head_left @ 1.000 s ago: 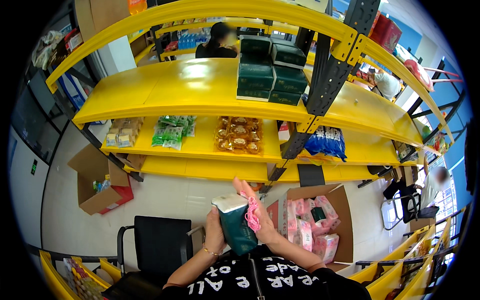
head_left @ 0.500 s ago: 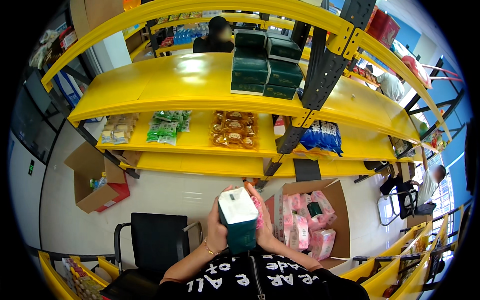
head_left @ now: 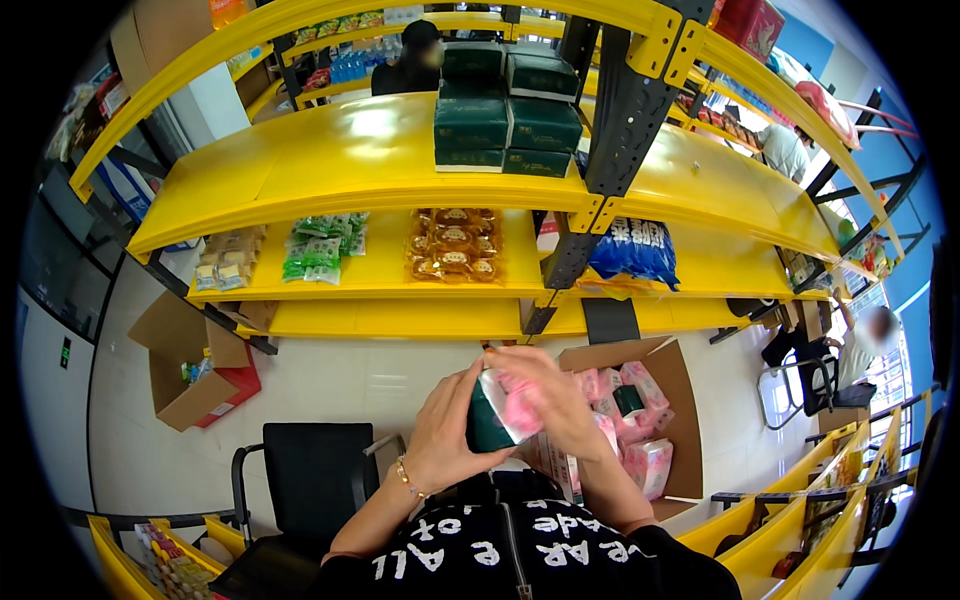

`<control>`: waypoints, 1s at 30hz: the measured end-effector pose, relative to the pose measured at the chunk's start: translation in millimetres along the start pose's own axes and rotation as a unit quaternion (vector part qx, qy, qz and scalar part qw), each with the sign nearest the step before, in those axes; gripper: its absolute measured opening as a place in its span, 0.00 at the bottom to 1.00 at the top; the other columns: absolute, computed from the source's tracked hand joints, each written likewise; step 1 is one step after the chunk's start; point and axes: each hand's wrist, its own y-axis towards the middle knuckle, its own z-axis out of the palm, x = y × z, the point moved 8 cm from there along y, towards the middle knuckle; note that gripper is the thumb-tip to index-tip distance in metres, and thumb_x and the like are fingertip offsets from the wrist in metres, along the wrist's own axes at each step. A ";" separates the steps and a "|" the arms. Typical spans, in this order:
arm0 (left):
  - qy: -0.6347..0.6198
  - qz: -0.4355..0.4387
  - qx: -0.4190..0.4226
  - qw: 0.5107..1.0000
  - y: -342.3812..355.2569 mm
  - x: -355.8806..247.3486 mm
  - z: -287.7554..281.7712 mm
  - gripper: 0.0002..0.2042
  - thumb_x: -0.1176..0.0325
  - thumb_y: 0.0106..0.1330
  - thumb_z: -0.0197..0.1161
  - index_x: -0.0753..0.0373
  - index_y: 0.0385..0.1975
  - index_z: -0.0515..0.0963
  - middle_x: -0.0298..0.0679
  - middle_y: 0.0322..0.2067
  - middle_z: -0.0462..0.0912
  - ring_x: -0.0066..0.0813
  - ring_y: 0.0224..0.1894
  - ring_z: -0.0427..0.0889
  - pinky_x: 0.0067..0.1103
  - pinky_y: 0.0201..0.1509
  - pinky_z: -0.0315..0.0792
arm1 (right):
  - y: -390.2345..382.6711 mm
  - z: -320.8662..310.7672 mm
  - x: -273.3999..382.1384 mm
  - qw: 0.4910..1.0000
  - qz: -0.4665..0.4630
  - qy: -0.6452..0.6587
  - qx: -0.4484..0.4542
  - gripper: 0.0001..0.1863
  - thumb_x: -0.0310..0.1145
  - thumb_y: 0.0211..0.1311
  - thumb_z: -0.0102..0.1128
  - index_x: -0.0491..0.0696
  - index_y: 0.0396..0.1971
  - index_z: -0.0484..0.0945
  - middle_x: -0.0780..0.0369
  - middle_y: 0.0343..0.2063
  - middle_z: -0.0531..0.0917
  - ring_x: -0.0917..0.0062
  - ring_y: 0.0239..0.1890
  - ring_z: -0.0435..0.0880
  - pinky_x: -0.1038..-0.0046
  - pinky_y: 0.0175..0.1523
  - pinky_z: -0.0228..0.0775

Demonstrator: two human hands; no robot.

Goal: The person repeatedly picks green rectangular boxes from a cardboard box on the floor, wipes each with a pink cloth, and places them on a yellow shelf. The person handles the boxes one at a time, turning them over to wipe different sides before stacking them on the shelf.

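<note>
My left hand (head_left: 446, 425) grips a dark green, white-ended tissue pack (head_left: 484, 420) from the left, low in front of my body. My right hand (head_left: 560, 410), smeared by motion, is curled over the pack's upper right side with a pink crumpled mesh-like item (head_left: 516, 398) pressed against the white end. Just right of my hands, an open carton (head_left: 672, 400) on the floor holds several pink packs (head_left: 645, 465) and a green one (head_left: 627, 400).
Yellow shelving (head_left: 300, 150) ahead bears several green packs (head_left: 470, 125), bagged snacks (head_left: 453, 245) and a blue bag (head_left: 632, 260). A black chair (head_left: 300, 470) is at lower left, another carton (head_left: 175, 360) farther left. A co-worker (head_left: 405, 65) stands behind the shelves, another (head_left: 860, 355) sits at right.
The pack has been turned and shifted slightly up and right. My left hand has followed it, and my right hand has moved from its side to over its white end with the pink item.
</note>
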 end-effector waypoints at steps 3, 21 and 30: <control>0.016 0.013 0.031 0.999 1.8 -0.4 6.2 0.45 0.59 0.41 0.75 0.70 0.60 0.60 0.52 0.48 0.73 0.51 0.50 0.73 0.35 0.55 0.69 | 8.0 16.5 11.9 0.986 -0.035 -0.143 0.076 0.23 0.36 0.71 0.45 0.38 0.60 0.68 0.55 0.60 0.73 0.66 0.65 0.66 0.64 0.68 0.54; -0.622 -0.195 -0.318 0.689 -28.9 84.6 9.2 0.33 0.60 0.62 0.60 0.53 0.66 0.54 0.41 0.52 0.69 0.31 0.51 0.74 0.26 0.55 0.73 | -25.6 78.3 -66.2 0.922 0.169 0.323 -0.130 0.25 0.39 0.75 0.37 0.37 0.63 0.63 0.55 0.61 0.70 0.73 0.62 0.69 0.72 0.68 0.54; -0.382 -0.111 -0.355 0.846 -40.3 95.6 1.4 0.31 0.64 0.55 0.72 0.63 0.53 0.59 0.44 0.55 0.66 0.29 0.56 0.69 0.27 0.64 0.62 | -8.8 34.3 -67.7 0.938 0.118 0.155 -0.287 0.23 0.43 0.74 0.36 0.40 0.53 0.71 0.56 0.48 0.80 0.72 0.51 0.77 0.71 0.59 0.65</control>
